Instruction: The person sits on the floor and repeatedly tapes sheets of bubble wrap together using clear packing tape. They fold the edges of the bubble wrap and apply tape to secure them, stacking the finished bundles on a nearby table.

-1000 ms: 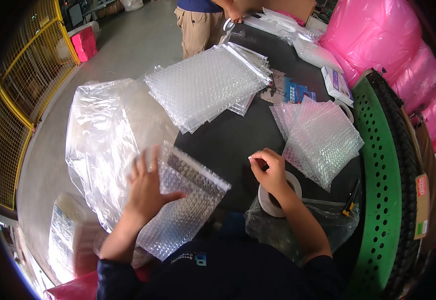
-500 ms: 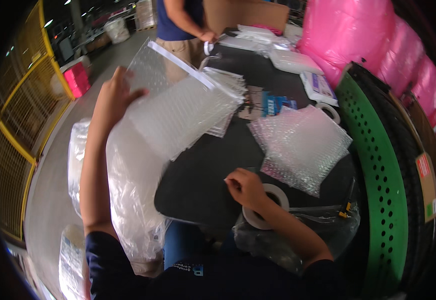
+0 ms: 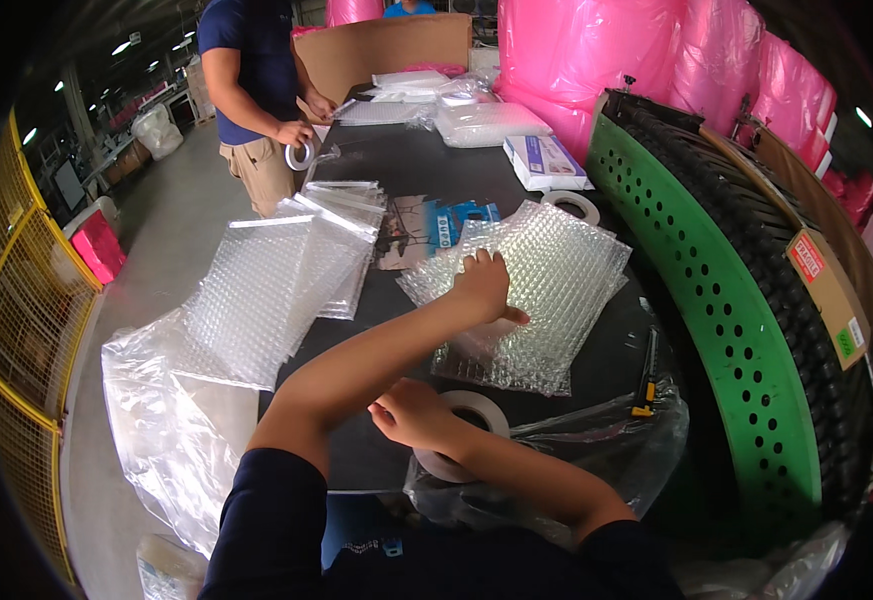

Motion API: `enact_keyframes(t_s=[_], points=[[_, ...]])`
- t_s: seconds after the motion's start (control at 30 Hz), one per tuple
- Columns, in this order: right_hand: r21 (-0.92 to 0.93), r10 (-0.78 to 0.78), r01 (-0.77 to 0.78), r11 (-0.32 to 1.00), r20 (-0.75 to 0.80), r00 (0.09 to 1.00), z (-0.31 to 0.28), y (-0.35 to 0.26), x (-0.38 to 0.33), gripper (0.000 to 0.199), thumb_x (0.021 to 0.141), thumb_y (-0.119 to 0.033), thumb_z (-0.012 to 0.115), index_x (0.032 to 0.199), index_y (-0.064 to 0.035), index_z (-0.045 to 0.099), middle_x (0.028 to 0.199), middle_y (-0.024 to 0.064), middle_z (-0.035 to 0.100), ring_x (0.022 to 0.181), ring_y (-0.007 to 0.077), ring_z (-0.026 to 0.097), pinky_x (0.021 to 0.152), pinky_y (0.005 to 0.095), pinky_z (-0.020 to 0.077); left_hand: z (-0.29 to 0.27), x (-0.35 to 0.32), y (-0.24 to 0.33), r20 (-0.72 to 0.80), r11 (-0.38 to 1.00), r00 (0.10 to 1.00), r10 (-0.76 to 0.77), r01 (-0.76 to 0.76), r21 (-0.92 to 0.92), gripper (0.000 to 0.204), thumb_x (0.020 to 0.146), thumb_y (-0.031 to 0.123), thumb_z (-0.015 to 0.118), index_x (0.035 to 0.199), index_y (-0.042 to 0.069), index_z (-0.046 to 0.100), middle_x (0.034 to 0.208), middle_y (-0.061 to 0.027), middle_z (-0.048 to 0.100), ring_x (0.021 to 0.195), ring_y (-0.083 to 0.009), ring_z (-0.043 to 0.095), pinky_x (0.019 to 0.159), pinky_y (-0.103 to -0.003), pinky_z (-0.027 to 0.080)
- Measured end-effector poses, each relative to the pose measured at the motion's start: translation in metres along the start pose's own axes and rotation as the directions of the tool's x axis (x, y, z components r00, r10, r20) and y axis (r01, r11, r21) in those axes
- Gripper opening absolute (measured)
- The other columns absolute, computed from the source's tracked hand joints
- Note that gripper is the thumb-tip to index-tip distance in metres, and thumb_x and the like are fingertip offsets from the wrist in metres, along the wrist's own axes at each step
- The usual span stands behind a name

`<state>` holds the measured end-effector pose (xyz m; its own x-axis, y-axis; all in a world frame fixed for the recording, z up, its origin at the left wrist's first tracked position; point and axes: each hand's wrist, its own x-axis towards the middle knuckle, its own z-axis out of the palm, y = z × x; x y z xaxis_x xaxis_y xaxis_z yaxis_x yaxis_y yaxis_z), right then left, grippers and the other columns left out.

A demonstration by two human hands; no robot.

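My left hand reaches across to the right-hand pile of clear bubble-wrap bags. It rests over the top sheet, thumb spread away from the bent fingers. My right hand is closed below my left forearm, near the table's front edge; whatever its curled fingers hold is hidden. Just beside it lies a wide roll of tape, partly covered by my right wrist. To the left, a second fanned pile of bubble-wrap bags with white sealing strips overhangs the table's edge.
A yellow-handled cutter lies on clear plastic film at the right. Behind the bags are another tape roll, a printed blue sheet and a white box. A green perforated guard borders the right side. A co-worker holds tape at far left.
My left hand has left the left-hand pile and crossed rightward onto the right-hand one. The bag raised there now lies flat. My right hand stays closed by the tape roll.
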<state>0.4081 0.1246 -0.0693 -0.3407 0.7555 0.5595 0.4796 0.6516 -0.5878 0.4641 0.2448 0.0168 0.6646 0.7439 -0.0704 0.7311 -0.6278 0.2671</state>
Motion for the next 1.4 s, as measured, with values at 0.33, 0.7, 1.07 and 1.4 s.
enact_keyframes(t_s=[0.33, 0.7, 1.07, 1.4], points=[[-0.062, -0.022, 0.023, 0.998, 0.011, 1.000, 0.002, 0.007, -0.001, 0.008, 0.082, -0.011, 0.060, 0.089, -0.0055, 0.059, 0.089, 0.0143, 0.062, 0.075, 0.0325, 0.062, 0.067, 0.0407, 0.0512, -0.065, -0.133, -0.019, -0.412, 0.635, 0.911, -0.027, -0.303, -0.711, 0.022, 0.092, 0.015, 0.064, 0.111, 0.004, 0.059, 0.091, -0.0003, 0.058, 0.081, -0.0091, 0.053, 0.071, -0.025, 0.045], [0.024, 0.019, -0.019, 1.000, 0.015, 1.000, -0.001, -0.003, 0.007, 0.009, 0.084, -0.016, 0.064, 0.085, -0.0080, 0.060, 0.076, 0.0100, 0.058, 0.068, 0.0303, 0.061, 0.060, 0.0417, 0.0483, 0.147, -0.432, -0.098, -0.373, 0.084, 0.473, -0.799, -0.526, -0.847, 0.039, 0.097, 0.035, 0.047, 0.112, -0.001, 0.049, 0.100, -0.0143, 0.056, 0.093, -0.0244, 0.055, 0.085, -0.038, 0.043], [0.015, 0.050, -0.050, 0.999, -0.048, 0.998, -0.006, -0.003, 0.004, 0.009, 0.090, -0.011, 0.058, 0.095, -0.0041, 0.060, 0.074, 0.0074, 0.057, 0.057, 0.0197, 0.054, 0.054, 0.0322, 0.0437, 0.190, -0.365, -0.012, 0.188, -0.384, 0.725, -0.662, -0.112, -0.917, 0.050, 0.096, 0.053, 0.045, 0.084, 0.005, 0.053, 0.066, -0.0084, 0.057, 0.063, -0.0191, 0.059, 0.061, -0.030, 0.047], [0.384, -0.042, -0.041, 0.923, 0.205, 0.978, -0.015, -0.002, 0.008, 0.030, 0.091, -0.006, 0.053, 0.120, -0.0075, 0.062, 0.092, 0.0028, 0.061, 0.065, 0.0054, 0.047, 0.057, 0.0244, 0.0411, 0.148, -0.339, -0.027, 0.143, -0.354, 0.669, -0.730, -0.191, -0.915, 0.044, 0.100, 0.047, 0.042, 0.079, 0.009, 0.052, 0.061, -0.0045, 0.053, 0.055, -0.0134, 0.053, 0.055, -0.027, 0.044]])
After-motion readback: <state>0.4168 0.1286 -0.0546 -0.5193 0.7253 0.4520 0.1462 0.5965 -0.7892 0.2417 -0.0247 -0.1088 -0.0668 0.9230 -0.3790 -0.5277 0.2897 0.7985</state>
